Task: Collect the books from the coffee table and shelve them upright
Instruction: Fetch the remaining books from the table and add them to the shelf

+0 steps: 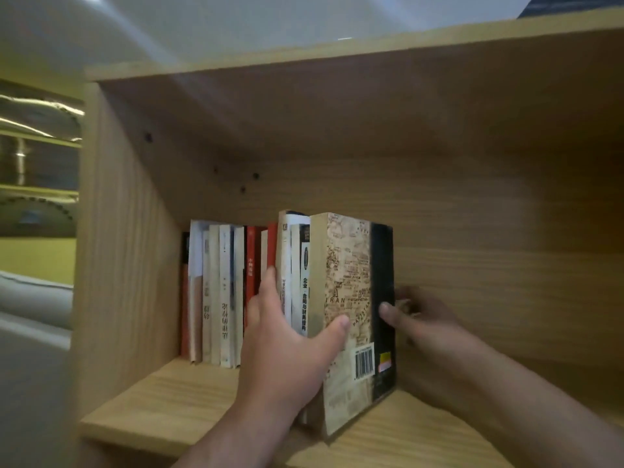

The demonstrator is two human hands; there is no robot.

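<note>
A thick book with an old-map cover (pixel 351 298) stands upright on the wooden shelf board (pixel 175 400), at the right end of a small bundle of upright books (pixel 295 265). My left hand (pixel 287 349) clasps this bundle from the left, its thumb across the map cover and its fingers behind the spines. On the bundle's right side my right hand (pixel 418 319) presses against the black edge of the map book. A row of upright books (pixel 219 292) stands further back at the left, against the shelf's side wall.
The shelf compartment is a light wooden box with a side wall (pixel 118 231) at the left and a top board (pixel 337 52). Bare shelf board lies right of the books. A pale sofa edge (pixel 33 298) shows outside at the left.
</note>
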